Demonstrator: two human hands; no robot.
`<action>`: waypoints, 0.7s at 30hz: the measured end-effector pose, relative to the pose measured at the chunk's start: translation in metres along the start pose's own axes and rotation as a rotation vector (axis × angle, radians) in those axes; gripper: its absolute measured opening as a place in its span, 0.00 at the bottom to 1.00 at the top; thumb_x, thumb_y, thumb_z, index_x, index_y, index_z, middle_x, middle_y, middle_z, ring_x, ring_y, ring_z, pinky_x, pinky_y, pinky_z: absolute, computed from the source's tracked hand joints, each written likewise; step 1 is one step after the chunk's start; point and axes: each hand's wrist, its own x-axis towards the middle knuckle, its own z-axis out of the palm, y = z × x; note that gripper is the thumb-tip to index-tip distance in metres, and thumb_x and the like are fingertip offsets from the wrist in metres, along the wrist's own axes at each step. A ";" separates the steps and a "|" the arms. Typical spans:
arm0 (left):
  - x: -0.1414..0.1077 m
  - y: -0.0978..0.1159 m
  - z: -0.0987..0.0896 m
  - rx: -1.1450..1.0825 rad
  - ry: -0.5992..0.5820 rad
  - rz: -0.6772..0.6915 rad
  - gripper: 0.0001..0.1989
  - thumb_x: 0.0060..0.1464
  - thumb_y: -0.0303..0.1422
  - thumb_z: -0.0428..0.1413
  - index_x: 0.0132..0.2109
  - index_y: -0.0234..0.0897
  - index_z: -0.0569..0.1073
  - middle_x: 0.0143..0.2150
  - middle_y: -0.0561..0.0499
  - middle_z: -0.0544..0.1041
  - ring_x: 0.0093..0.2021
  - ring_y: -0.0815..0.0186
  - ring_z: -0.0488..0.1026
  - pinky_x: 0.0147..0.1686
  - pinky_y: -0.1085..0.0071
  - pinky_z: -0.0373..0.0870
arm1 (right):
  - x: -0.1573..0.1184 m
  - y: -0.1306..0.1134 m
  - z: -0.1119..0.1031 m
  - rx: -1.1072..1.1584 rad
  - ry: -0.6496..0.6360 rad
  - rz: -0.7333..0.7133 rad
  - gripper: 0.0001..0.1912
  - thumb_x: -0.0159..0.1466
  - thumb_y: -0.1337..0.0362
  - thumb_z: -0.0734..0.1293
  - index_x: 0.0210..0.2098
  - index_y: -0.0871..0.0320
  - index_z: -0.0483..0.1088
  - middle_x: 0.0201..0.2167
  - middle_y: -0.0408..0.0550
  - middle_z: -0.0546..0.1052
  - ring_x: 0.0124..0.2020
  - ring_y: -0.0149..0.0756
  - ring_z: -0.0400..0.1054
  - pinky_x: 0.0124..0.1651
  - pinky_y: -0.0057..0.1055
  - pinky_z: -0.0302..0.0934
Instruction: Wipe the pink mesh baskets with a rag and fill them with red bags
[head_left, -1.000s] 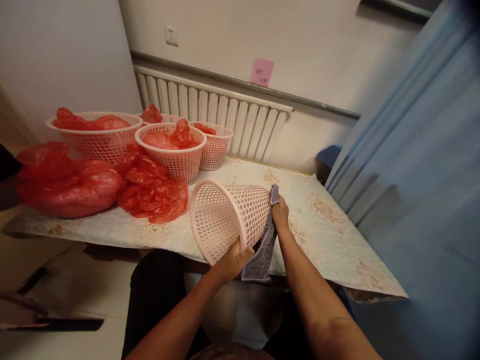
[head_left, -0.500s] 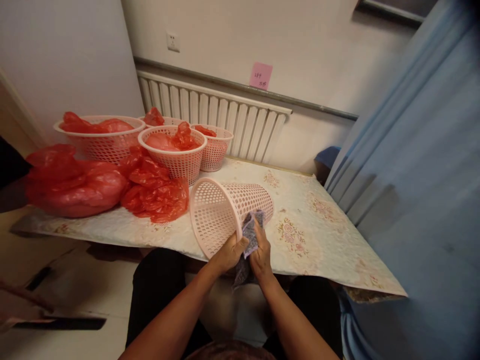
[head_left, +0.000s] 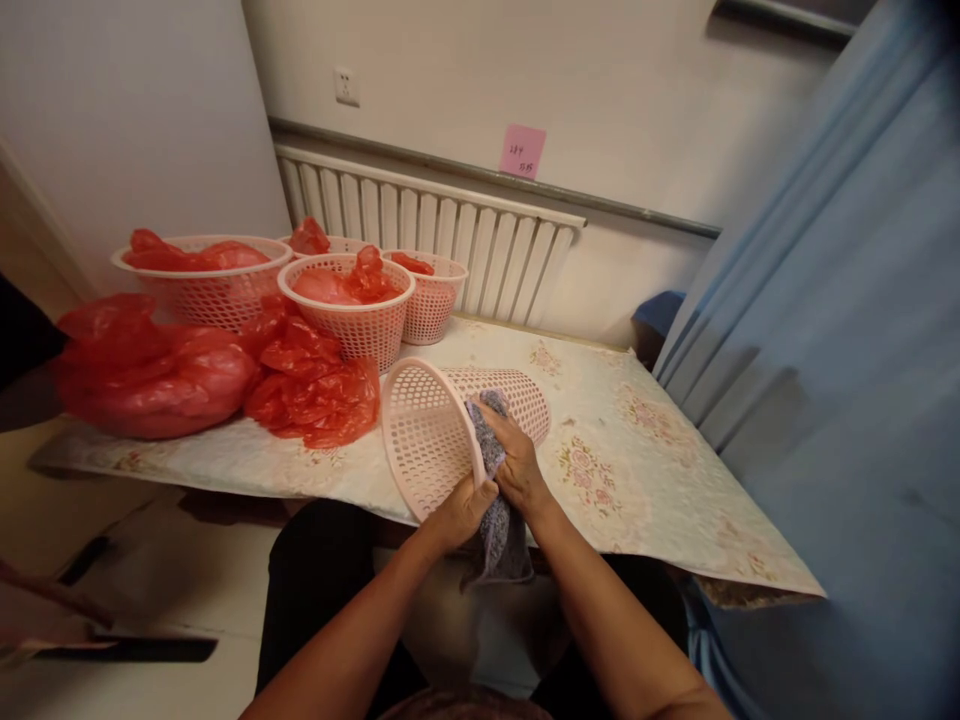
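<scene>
A pink perforated plastic basket [head_left: 424,430] lies on its side on the table, its wide mouth facing left and toward me. My left hand [head_left: 459,512] grips the near part of its rim, thumb outside and fingers partly hidden by the rim. In my right hand [head_left: 519,462] is a grey cloth with a lilac edge [head_left: 506,540], pressed against the basket's outer wall close to the rim. The cloth's loose end hangs below both hands, past the table edge.
Several pink baskets [head_left: 349,325] holding red plastic bags stand at the back left. Full red bags [head_left: 165,370] lie in front of them. A floral cloth covers the table [head_left: 645,480]. Behind is a white radiator [head_left: 427,215]; a blue curtain [head_left: 840,330] hangs at right.
My right hand has slid the cloth up and left along the basket's outside toward the rim. More of the cloth hangs down now. My left hand and the basket have hardly moved.
</scene>
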 end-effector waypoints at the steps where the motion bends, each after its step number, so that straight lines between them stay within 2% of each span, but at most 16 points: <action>1: -0.001 0.000 0.000 0.009 0.000 -0.006 0.35 0.59 0.56 0.41 0.61 0.34 0.66 0.60 0.43 0.69 0.65 0.53 0.57 0.67 0.56 0.44 | 0.005 0.001 0.000 -0.007 -0.004 0.005 0.24 0.68 0.56 0.57 0.62 0.47 0.59 0.61 0.42 0.67 0.62 0.39 0.59 0.68 0.45 0.47; 4: -0.003 0.001 0.000 0.061 0.008 -0.016 0.34 0.59 0.56 0.41 0.57 0.34 0.69 0.55 0.43 0.73 0.63 0.52 0.61 0.67 0.58 0.46 | 0.018 0.004 0.000 -0.029 -0.004 0.036 0.23 0.68 0.60 0.57 0.62 0.47 0.60 0.60 0.41 0.67 0.62 0.37 0.60 0.68 0.44 0.46; 7: -0.006 0.000 0.002 0.102 -0.014 -0.052 0.35 0.57 0.58 0.41 0.53 0.32 0.71 0.49 0.42 0.76 0.57 0.52 0.66 0.64 0.57 0.53 | 0.029 0.010 -0.002 -0.045 0.006 0.090 0.23 0.67 0.63 0.57 0.61 0.48 0.62 0.59 0.41 0.68 0.61 0.36 0.61 0.68 0.43 0.46; 11: -0.010 -0.006 0.002 0.144 -0.032 -0.110 0.37 0.56 0.59 0.40 0.48 0.28 0.71 0.44 0.42 0.76 0.48 0.52 0.69 0.56 0.56 0.62 | 0.041 0.018 -0.007 -0.043 0.023 0.138 0.22 0.66 0.65 0.57 0.59 0.48 0.65 0.58 0.41 0.70 0.59 0.35 0.64 0.65 0.38 0.53; 14: -0.006 -0.002 0.003 0.120 0.019 -0.097 0.32 0.58 0.55 0.43 0.47 0.30 0.72 0.43 0.42 0.76 0.50 0.52 0.69 0.59 0.56 0.59 | 0.044 0.021 -0.010 -0.040 0.014 0.141 0.22 0.66 0.65 0.57 0.58 0.48 0.65 0.57 0.40 0.71 0.59 0.35 0.64 0.63 0.36 0.56; 18: 0.009 0.020 0.010 -0.164 0.139 -0.041 0.27 0.58 0.49 0.50 0.55 0.33 0.70 0.52 0.44 0.75 0.60 0.54 0.63 0.65 0.59 0.49 | 0.042 0.021 -0.010 -0.040 0.017 0.152 0.22 0.66 0.64 0.57 0.59 0.49 0.65 0.58 0.41 0.70 0.60 0.34 0.63 0.64 0.35 0.55; 21: 0.019 0.030 0.018 -0.442 0.166 -0.051 0.28 0.57 0.47 0.52 0.60 0.35 0.66 0.58 0.43 0.71 0.62 0.55 0.62 0.65 0.59 0.51 | 0.040 0.022 -0.009 -0.038 0.027 0.156 0.22 0.66 0.65 0.57 0.59 0.50 0.65 0.58 0.41 0.70 0.60 0.34 0.63 0.64 0.35 0.54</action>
